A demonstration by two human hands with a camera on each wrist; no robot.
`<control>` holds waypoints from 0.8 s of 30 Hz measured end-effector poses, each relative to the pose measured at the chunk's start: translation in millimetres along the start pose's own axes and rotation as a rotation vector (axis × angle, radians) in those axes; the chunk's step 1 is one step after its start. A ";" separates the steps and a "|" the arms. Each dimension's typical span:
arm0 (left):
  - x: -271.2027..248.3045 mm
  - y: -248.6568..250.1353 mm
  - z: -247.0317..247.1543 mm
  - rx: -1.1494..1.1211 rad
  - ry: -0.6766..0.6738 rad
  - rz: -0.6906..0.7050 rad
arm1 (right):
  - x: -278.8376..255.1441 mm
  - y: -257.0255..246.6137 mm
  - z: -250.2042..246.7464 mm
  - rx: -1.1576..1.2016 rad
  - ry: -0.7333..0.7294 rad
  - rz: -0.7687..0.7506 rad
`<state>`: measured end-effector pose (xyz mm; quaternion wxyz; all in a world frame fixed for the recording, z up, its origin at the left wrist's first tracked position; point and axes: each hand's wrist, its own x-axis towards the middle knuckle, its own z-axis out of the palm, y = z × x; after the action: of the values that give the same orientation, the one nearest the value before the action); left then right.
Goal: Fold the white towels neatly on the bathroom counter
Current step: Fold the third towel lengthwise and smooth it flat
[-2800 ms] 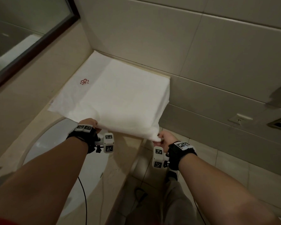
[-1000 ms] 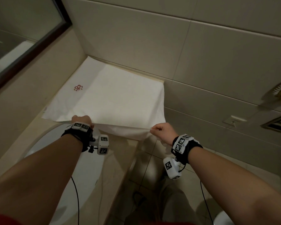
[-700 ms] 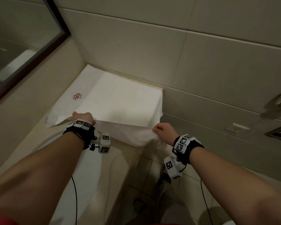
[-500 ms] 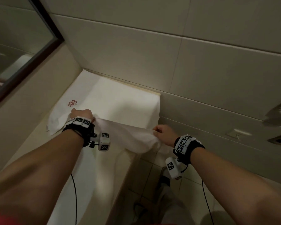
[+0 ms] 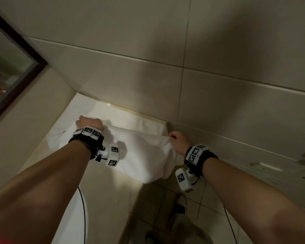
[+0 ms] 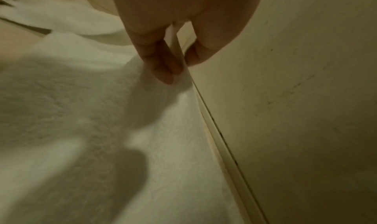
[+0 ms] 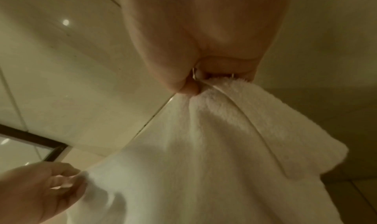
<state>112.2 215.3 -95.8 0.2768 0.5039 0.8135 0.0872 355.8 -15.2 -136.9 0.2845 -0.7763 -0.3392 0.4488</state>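
A white towel (image 5: 141, 148) lies on the beige bathroom counter (image 5: 104, 192), its near edge lifted off the surface and doubled toward the wall. My left hand (image 5: 90, 123) pinches the left corner of that edge over the towel's far left part; in the left wrist view the fingers (image 6: 163, 66) hold a thin hem of the towel (image 6: 81, 114). My right hand (image 5: 178, 140) grips the right corner at the counter's right end, with bunched towel (image 7: 214, 147) hanging below it. The left hand (image 7: 40, 188) also shows in the right wrist view. The red emblem is hidden.
A tiled wall (image 5: 165, 76) runs right behind the towel. A dark-framed mirror (image 5: 11, 71) hangs at the left. A white sink basin (image 5: 72, 222) lies in the counter near me. The tiled floor (image 5: 192, 217) drops off to the right of the counter.
Both hands have lifted the towel's near edge and carried it forward toward the wall, doubling the towel over. The red emblem is now covered.
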 end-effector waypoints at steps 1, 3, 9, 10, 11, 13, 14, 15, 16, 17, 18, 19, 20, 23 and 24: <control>-0.3 5.3 4.6 0.034 -0.011 -0.010 | 7.7 2.6 0.7 0.001 0.036 0.015; -20.4 16.1 8.6 0.132 -0.071 0.011 | 17.0 7.2 3.8 0.025 0.054 0.045; -58.4 35.4 34.6 0.430 -0.108 0.243 | 32.0 22.9 19.5 0.111 0.022 0.044; -60.4 36.9 42.9 0.446 -0.113 0.341 | 35.2 25.4 21.6 0.121 0.035 0.031; -64.3 38.8 50.1 0.461 -0.138 0.445 | 36.2 25.4 22.5 0.136 0.054 0.016; -71.3 35.4 65.7 0.541 -0.218 0.580 | 36.2 27.2 25.9 0.182 0.083 -0.019; -73.2 32.1 74.6 0.622 -0.258 0.640 | 36.2 29.3 28.5 0.188 0.079 -0.035; -77.7 30.2 79.6 0.708 -0.299 0.682 | 33.9 29.9 29.6 0.170 0.068 -0.044; -79.8 28.0 84.1 0.773 -0.325 0.702 | 31.9 31.9 31.8 0.147 0.056 -0.055; -79.5 25.0 87.9 0.814 -0.339 0.696 | 29.2 33.8 33.9 0.107 0.041 -0.072; -78.1 22.4 90.9 0.838 -0.341 0.695 | 26.8 36.4 35.5 0.068 0.026 -0.101; -77.3 21.6 92.4 0.855 -0.345 0.697 | 24.4 36.6 35.2 0.031 0.011 -0.128; -76.1 21.2 93.3 0.871 -0.349 0.704 | 23.7 37.0 35.8 0.008 0.003 -0.152; -75.4 23.1 92.9 0.888 -0.385 0.698 | 23.5 34.5 37.7 -0.055 0.014 -0.201; -74.5 23.7 93.1 0.889 -0.396 0.695 | 26.0 34.9 39.3 -0.061 0.018 -0.214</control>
<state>205.9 149.2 -136.2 0.1411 0.8147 0.4925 -0.2715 339.8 -10.7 -193.1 0.3101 -0.7480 -0.4308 0.3984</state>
